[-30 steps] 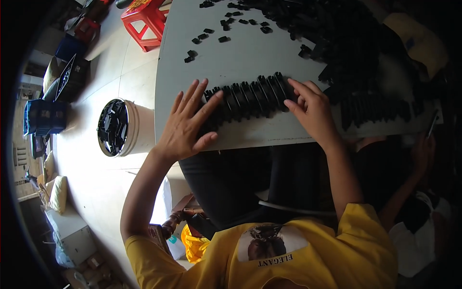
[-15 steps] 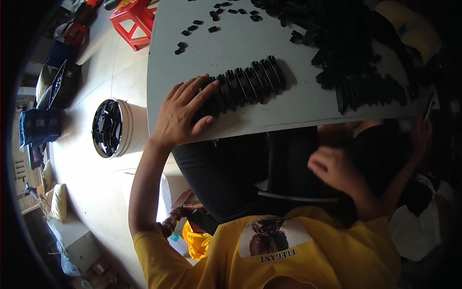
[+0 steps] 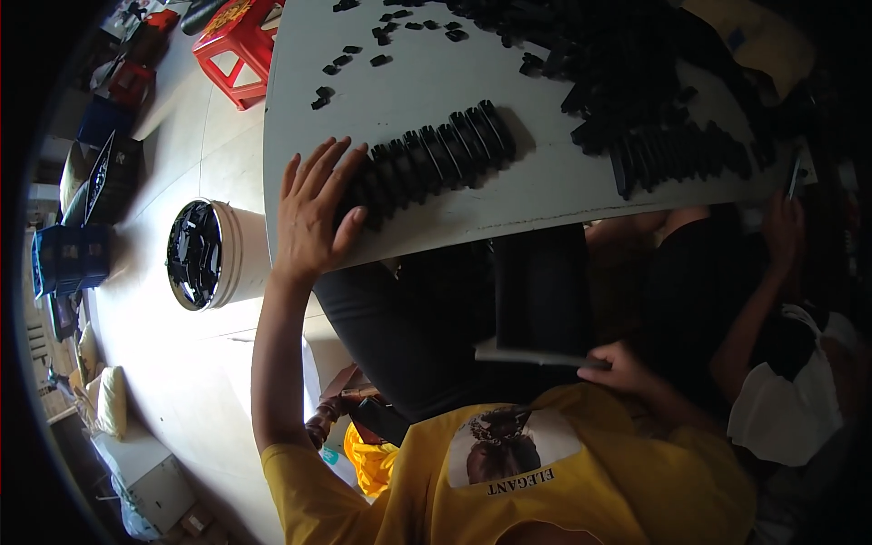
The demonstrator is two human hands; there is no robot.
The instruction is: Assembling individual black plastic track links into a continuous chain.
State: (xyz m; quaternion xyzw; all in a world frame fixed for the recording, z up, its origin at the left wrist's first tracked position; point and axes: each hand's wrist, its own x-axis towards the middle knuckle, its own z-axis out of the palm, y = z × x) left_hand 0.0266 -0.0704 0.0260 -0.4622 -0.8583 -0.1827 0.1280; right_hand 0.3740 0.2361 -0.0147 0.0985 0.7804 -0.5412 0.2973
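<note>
A row of black plastic parts [image 3: 422, 162] stands side by side on the table's near left part. Against the row's left end lies my left hand [image 3: 313, 213], palm down, its fingers stretched out and thumb apart. Over my lap my right hand [image 3: 622, 371] is closed round the right end of a long, thin grey strip [image 3: 531, 356]. The strip points left across my dark trousers; whether it is a blade or a plain bar is not clear.
On the grey table [image 3: 400, 91] are small black pieces [image 3: 380, 61] and a dark heap of parts [image 3: 627, 100]. Left of it stand a white bucket [image 3: 241, 254] of black parts and a red stool [image 3: 238, 54]. A co-worker's hand [image 3: 783, 227] shows at right.
My right hand has come down and closed on the grey strip, which lay across my lap before. The left hand stays at the row's end. The whole view has shifted slightly.
</note>
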